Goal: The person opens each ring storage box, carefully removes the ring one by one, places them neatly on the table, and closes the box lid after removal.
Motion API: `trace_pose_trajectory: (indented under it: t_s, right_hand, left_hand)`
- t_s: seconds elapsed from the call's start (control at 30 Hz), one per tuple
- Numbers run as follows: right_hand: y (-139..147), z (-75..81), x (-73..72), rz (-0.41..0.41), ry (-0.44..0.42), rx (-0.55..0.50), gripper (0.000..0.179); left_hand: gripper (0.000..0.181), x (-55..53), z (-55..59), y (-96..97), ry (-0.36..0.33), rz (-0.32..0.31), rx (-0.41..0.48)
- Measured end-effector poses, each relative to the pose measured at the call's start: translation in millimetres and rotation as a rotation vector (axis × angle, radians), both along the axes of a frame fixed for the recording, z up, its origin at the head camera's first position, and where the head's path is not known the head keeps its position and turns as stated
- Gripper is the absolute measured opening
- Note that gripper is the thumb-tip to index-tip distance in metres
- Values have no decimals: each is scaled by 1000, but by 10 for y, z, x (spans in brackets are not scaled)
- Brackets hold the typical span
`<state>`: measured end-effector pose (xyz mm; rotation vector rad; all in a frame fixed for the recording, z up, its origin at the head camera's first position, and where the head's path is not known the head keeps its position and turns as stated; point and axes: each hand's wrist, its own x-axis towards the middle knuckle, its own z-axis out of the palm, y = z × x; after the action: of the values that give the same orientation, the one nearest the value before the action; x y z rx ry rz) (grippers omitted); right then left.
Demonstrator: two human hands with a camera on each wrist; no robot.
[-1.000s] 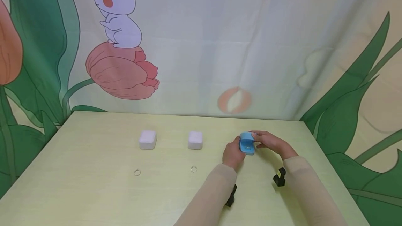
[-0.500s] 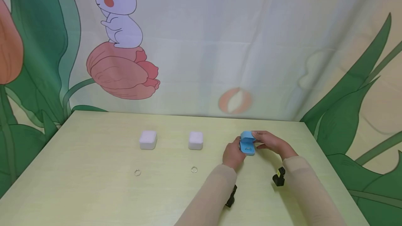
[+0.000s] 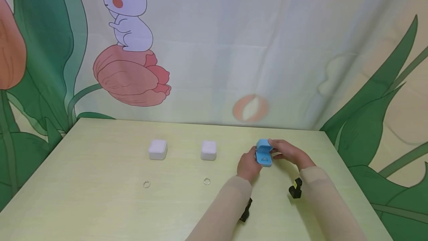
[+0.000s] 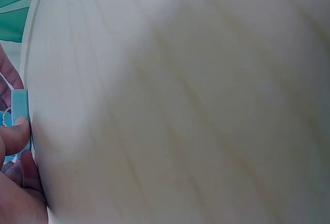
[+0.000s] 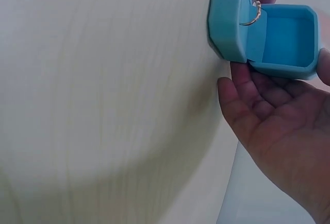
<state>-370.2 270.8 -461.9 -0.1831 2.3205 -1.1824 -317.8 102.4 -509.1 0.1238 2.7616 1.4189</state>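
A small blue ring box [image 3: 264, 162] is held just above the table at the right, its lid raised. Inside it a ring [image 5: 259, 12] stands upright in the cushion slot. My left hand [image 3: 248, 165] grips the base from the left side, its thumb on the base in the left wrist view. From the right, my right hand [image 3: 290, 152] holds the lid [image 5: 290, 71], thumb on one side and fingers behind the hinge side. The lid's hollow faces the right wrist camera.
Two closed white boxes [image 3: 158, 149] stand left of the hands, the nearer white box [image 3: 208, 150] at mid-table. In front of each lies a loose ring [image 3: 146, 188], the other ring [image 3: 207, 184] being nearer the left forearm. A printed curtain [image 3: 200, 66] hangs behind the table.
Both hands and the blue box stay almost in place. The ring inside shows more clearly in the head view than a second ago, and the lid looks slightly further back.
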Motion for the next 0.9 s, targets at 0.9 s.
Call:
trace_pose_trajectory:
  t_s: [0.9]
  right_hand:
    - [44,-178,-44,-106,-22,-164,61]
  left_hand:
    - [63,30,19,-35,-3,-32,40]
